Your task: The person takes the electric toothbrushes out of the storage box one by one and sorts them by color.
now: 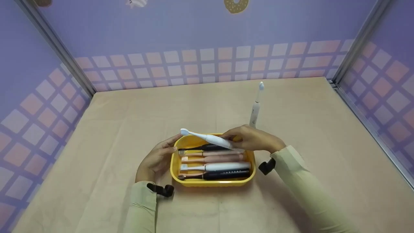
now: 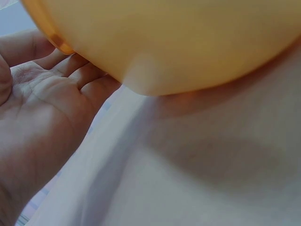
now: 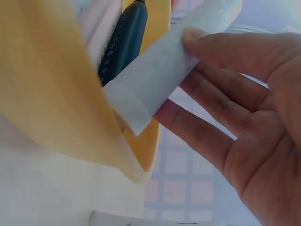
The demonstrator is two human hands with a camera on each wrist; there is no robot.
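A white electric toothbrush (image 1: 217,140) is pinched at its handle by my right hand (image 1: 254,138), thumb on one side and fingers on the other. It lies aslant over the back of a yellow plastic basket (image 1: 213,183), its head pointing left. In the right wrist view the handle's butt end (image 3: 129,110) is close to the basket wall. My left hand (image 1: 157,160) grips the basket's left rim, thumb at the edge and fingers along the outside. Inside, several electric toothbrushes lie side by side, among them a black one (image 1: 226,174), a white one (image 1: 226,166) and a pink one (image 1: 223,158).
Another white electric toothbrush (image 1: 255,113) stands upright on the cloth-covered table (image 1: 145,113), just behind my right hand. Purple panels with pink and white squares (image 1: 207,64) wall in the back and both sides.
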